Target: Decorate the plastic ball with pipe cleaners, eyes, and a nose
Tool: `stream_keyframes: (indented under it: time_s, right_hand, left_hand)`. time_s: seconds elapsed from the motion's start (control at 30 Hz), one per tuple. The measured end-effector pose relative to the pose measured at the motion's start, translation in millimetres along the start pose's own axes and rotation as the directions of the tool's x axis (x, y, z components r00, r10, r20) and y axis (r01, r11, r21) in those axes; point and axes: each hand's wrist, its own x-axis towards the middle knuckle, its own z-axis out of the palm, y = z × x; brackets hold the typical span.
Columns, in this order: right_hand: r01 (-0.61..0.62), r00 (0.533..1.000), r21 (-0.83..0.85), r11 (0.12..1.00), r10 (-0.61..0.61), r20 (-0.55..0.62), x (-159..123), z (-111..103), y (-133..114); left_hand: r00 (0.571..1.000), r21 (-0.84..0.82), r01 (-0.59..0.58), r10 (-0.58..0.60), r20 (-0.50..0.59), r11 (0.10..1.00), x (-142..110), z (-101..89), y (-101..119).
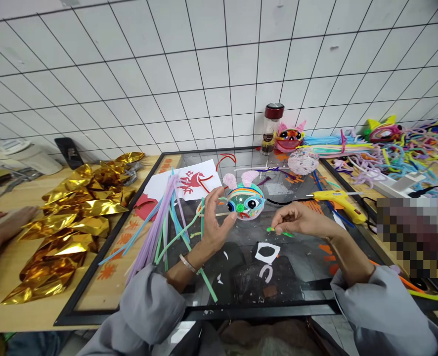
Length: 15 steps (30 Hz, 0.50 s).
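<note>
An animal-head craft (246, 200) with pink ears, big eyes and a green nose sits on the dark glass panel (241, 277). My left hand (216, 222) is at its left side, thumb and fingers apart; the thumb overlaps its edge, and I cannot tell whether it touches. To the right of the head, my right hand (296, 219) pinches a short green pipe cleaner piece (286, 234). Long purple, blue and green pipe cleaners (163, 222) lie left of my left hand. Below the head is a white paper cutout (258, 253) with a hole.
Yellow glue gun (339, 205) at right, near a white power strip (400, 185). A glass bottle (272, 129) and a pink animal head (290, 137) stand by the tiled wall. Gold foil (70, 217) covers the left side, beside another person's hand (11, 222).
</note>
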Motion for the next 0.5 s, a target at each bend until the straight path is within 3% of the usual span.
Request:
stream_keyframes:
  time_s: [0.1,0.17,0.2,0.23,0.27,0.33,0.37,0.43,0.5]
  right_hand:
    - [0.079,0.996,-0.119,0.990,-0.074,0.044,-0.6,-0.7,-2.6]
    - [0.134,0.975,-0.104,0.985,-0.150,-0.163,0.5,-2.6,-1.5]
    - [0.167,0.921,-0.070,0.983,-0.181,-0.344,1.6,-4.4,0.2]
    - [0.209,0.822,-0.029,0.977,-0.192,-0.536,2.8,-6.8,2.7]
    - [0.261,0.690,0.010,0.965,-0.179,-0.701,4.2,-9.6,5.5]
    - [0.350,0.460,0.066,0.934,-0.110,-0.881,7.0,-15.5,11.4]
    - [0.378,0.394,0.085,0.922,-0.077,-0.916,8.3,-18.0,13.9]
    - [0.396,0.339,0.108,0.912,-0.036,-0.940,10.8,-20.5,17.7]
    - [0.383,0.338,0.111,0.917,-0.027,-0.941,13.0,-19.4,19.5]
  left_hand:
    - [0.988,-0.097,0.111,-0.120,-0.099,0.989,0.2,0.9,-1.5]
    - [0.969,-0.160,0.178,-0.201,-0.146,0.971,1.1,1.6,-2.1]
    - [0.960,-0.186,0.198,-0.229,-0.163,0.962,1.8,2.1,-2.1]
    - [0.953,-0.208,0.210,-0.248,-0.175,0.955,2.4,2.5,-2.1]
    - [0.947,-0.222,0.220,-0.263,-0.184,0.950,3.1,3.0,-2.0]
    - [0.937,-0.235,0.242,-0.289,-0.193,0.941,4.2,3.8,-1.9]
    - [0.934,-0.238,0.253,-0.301,-0.193,0.938,4.5,4.1,-2.0]
    - [0.930,-0.241,0.270,-0.317,-0.186,0.932,4.7,4.5,-2.6]
    - [0.930,-0.242,0.276,-0.322,-0.178,0.930,4.6,4.6,-3.3]
